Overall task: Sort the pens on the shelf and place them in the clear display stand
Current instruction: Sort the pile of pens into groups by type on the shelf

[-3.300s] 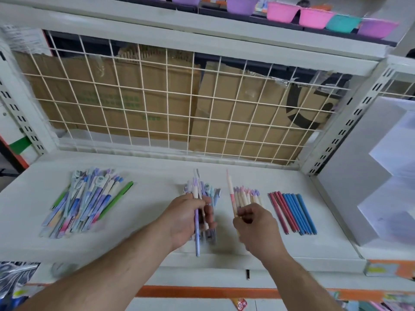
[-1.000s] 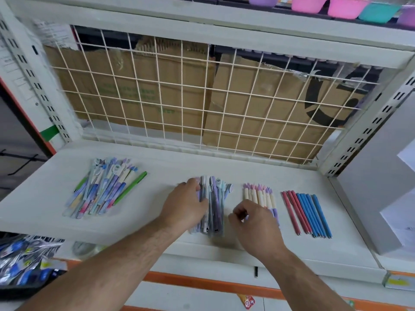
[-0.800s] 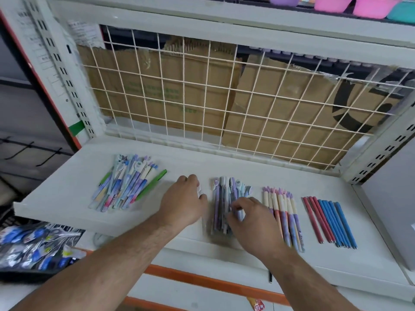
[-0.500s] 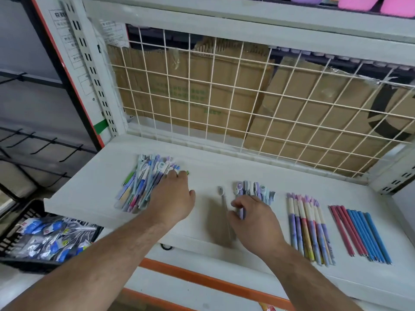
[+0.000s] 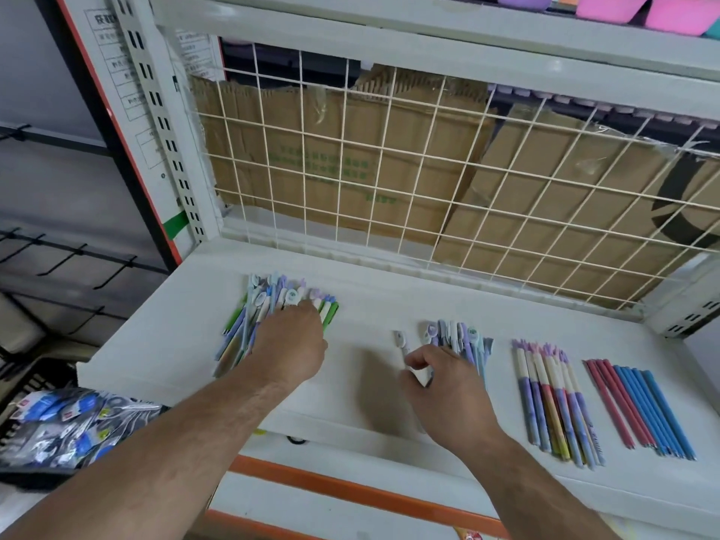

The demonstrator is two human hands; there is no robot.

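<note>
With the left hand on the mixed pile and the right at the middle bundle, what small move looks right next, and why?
Probably close the left hand on one pen from the unsorted mixed pile of pastel pens and carry it right. That pile lies jumbled, while the purple-capped middle bundle under the right hand, the cream-and-purple pens and the red and blue sticks lie in neat groups. No clear stand is in view.

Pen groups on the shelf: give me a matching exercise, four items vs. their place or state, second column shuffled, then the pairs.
Column 1
1. mixed pen pile
2. lone pen
3. pastel pen row
4. red and blue sticks

Column 2
A. farthest right on the shelf
B. under the left hand
C. by the right hand fingers, apart from the groups
D. lying between the clip-pen bunch and the sticks

Pairs: 1-B, 2-C, 3-D, 4-A
</note>
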